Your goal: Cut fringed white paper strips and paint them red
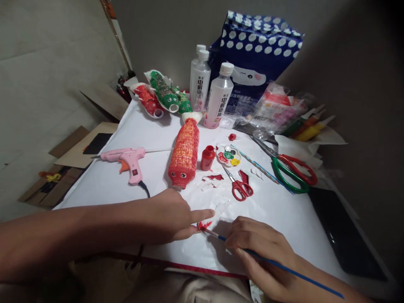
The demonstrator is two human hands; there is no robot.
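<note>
My right hand (261, 248) is closed around a thin blue paintbrush (293, 270). The brush tip touches a small white piece with wet red paint (205, 225) just above the white table surface. Beside it, my left hand (173, 215) keeps the piece between a stretched index finger and the thumb, the other fingers curled in. Just beyond my left hand lies a red and orange painted fish-like figure (184, 151) with eyes. An open red paint bottle (208, 158) stands near a flower-shaped palette (227, 156) with red, green, black and yellow paint.
A pink glue gun (129, 159) lies at the left. Red-handled scissors (240, 188), larger scissors (292, 170) and a dark phone-like slab (345, 231) are to the right. Behind stand clear bottles (220, 97), a blue bag (252, 54) and more painted fish figures (164, 93).
</note>
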